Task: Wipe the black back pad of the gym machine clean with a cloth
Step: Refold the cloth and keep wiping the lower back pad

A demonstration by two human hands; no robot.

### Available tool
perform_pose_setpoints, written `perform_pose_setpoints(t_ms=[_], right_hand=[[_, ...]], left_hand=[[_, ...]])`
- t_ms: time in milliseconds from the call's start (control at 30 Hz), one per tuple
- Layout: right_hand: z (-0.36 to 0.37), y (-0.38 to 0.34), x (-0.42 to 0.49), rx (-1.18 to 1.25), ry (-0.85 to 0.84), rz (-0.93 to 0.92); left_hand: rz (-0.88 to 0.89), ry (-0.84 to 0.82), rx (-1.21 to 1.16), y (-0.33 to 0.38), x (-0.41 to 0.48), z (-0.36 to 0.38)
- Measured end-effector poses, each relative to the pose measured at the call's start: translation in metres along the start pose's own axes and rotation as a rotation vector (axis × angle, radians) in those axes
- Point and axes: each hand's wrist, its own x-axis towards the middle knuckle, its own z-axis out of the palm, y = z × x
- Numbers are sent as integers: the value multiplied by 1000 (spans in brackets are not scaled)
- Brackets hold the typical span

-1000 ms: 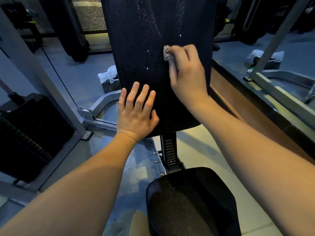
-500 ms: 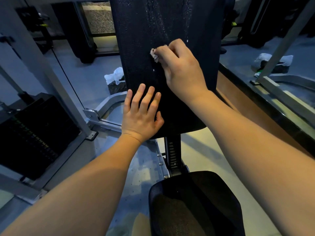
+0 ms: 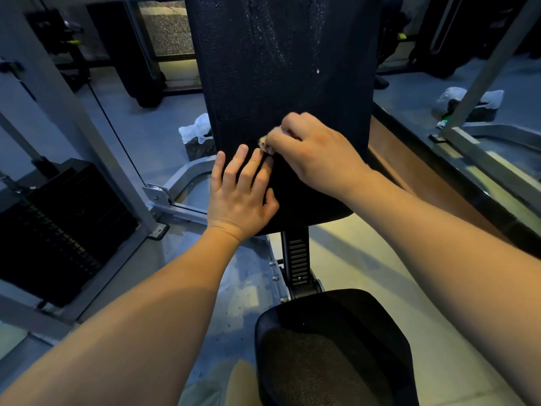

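Dim gym floor (image 3: 152,142), grey machine frames (image 3: 76,112). The black back pad (image 3: 287,83) stands upright, long axis vertical. A small wadded cloth (image 3: 267,143) is pinched in the curled right hand (image 3: 319,155) against the pad's lower part. The left hand (image 3: 238,197) is laid flat just below, fingers straight. Pale streaks (image 3: 272,39) are noted above the grip; remaining work is judged to lie upward.

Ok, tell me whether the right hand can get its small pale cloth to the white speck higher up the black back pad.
Probably yes: the right hand grips the cloth below the white speck, only bare black back pad between.
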Motion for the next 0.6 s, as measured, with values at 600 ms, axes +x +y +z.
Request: perform_pose_setpoints(t_ms=[600], right_hand=[[-11, -8, 87, 40, 196, -16]], left_hand=[[3, 4, -10, 1, 2, -1]])
